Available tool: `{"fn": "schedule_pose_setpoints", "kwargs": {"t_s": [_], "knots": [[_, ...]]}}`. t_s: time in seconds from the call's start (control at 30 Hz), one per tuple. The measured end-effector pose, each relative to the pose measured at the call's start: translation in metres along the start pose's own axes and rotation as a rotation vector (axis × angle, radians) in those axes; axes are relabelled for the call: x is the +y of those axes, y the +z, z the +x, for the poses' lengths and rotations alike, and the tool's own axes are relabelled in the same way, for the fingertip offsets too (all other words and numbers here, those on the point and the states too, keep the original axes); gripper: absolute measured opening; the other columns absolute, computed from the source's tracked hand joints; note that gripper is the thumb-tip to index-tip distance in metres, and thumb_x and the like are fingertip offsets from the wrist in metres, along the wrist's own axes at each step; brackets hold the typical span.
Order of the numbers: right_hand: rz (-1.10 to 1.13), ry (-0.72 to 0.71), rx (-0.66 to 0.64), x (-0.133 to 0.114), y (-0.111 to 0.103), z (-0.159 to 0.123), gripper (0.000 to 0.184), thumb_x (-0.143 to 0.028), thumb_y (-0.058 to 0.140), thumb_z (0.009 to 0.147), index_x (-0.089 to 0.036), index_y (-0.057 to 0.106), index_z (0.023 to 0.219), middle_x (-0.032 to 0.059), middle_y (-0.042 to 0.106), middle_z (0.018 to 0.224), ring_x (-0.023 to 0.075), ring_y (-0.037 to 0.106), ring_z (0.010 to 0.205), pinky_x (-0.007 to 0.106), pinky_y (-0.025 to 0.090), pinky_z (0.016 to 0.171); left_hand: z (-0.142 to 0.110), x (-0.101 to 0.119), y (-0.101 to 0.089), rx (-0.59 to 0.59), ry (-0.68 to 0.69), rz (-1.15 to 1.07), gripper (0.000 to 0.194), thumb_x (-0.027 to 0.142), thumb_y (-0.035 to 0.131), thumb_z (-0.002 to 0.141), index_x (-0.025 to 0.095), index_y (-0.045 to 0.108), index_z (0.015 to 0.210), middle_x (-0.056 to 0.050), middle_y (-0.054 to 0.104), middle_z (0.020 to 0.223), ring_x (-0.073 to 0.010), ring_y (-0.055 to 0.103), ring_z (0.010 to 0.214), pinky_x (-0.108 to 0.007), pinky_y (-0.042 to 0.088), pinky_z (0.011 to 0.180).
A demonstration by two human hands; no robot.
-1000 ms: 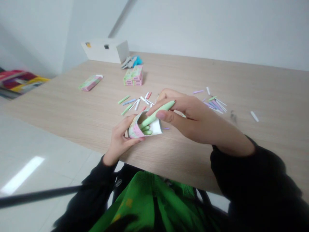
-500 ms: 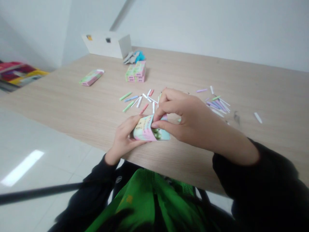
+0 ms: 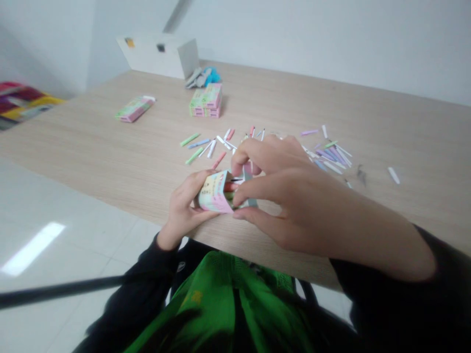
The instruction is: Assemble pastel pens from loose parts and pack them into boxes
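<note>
Small carton [image 3: 213, 193] lies on its side at the near part of the table [image 3: 128, 162], its open end toward the right hand [image 3: 290, 191]. Left hand [image 3: 186, 203] is clamped on its closed end, thumb along the near side, fingers over the far side; the carton projects from this grip toward the right. Right hand's fingers and thumb are spread and bent about the mouth, index finger at the opening, thumb by its near edge; cannot tell whether they grip a flap or the contents. Compared with the preceding frame, the right fingers are spread apart instead of pinched at the upper edge, and a red piece [image 3: 231, 187] now shows in the mouth beside green pieces [image 3: 229, 197]. Beyond the carton: loose coloured pens [image 3: 199, 143]; to the right, a mostly purple and white pile [image 3: 333, 154] and a lone white piece [image 3: 393, 175]. Farther: flat carton [image 3: 135, 109], left; stacked cartons [image 3: 206, 100], nearer centre. Behind the stack, grey-and-blue bundle [image 3: 211, 76] beside white box [image 3: 154, 54].
</note>
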State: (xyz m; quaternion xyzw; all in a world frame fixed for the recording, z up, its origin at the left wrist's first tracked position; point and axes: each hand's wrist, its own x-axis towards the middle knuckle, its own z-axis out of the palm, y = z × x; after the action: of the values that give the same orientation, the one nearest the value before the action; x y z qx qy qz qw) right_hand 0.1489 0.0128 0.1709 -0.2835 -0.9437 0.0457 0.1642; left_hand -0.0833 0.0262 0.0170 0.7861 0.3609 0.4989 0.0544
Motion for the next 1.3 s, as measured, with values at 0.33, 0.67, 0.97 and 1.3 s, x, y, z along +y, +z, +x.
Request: {"fn": "schedule_pose_setpoints", "kwargs": {"t_s": [0.33,0.67,0.97,1.3], "knots": [[0.0,0.022,-0.014,0.0,0.004,-0.005,0.013,-0.016,0.061,0.089,-0.018,0.072,0.082,0.0061,0.056,0.096,0.0211,0.05,0.092,0.037,0.036,0.082,0.001,0.003,-0.002,-0.01,0.065,0.001,0.066,0.051,0.078,0.083,0.019,0.058,0.137,-0.015,0.071,0.125,-0.0302,0.069,0.11,-0.042,0.057,0.093],[-0.034,0.043,0.062,-0.01,0.01,-0.007,0.019,-0.013,0.06,0.086,-0.017,0.07,0.071,0.0082,0.057,0.098,0.0226,0.052,0.09,0.038,0.039,0.08,0.0,0.009,0.0,0.01,0.096,0.084,0.062,0.051,0.075,0.086,0.019,0.056,0.136,-0.014,0.071,0.125,-0.029,0.069,0.109,-0.04,0.056,0.092],[0.04,0.105,0.03,-0.009,0.016,-0.011,0.016,-0.016,0.058,0.092,-0.018,0.072,0.084,0.0116,0.056,0.108,0.0245,0.054,0.095,0.043,0.044,0.083,-0.005,0.011,0.006,0.013,0.083,0.03,0.062,0.049,0.078,0.084,0.018,0.059,0.134,-0.014,0.071,0.121,-0.029,0.07,0.107,-0.04,0.057,0.091],[0.144,0.123,0.132,-0.02,0.008,-0.024,0.028,-0.003,0.049,0.084,-0.015,0.069,0.101,0.0142,0.052,0.124,0.0242,0.057,0.104,0.043,0.052,0.091,-0.026,0.015,0.012,0.01,-0.149,-0.125,0.071,0.065,0.077,0.077,0.023,0.061,0.132,-0.012,0.072,0.123,-0.0316,0.072,0.11,-0.046,0.062,0.094]]}}
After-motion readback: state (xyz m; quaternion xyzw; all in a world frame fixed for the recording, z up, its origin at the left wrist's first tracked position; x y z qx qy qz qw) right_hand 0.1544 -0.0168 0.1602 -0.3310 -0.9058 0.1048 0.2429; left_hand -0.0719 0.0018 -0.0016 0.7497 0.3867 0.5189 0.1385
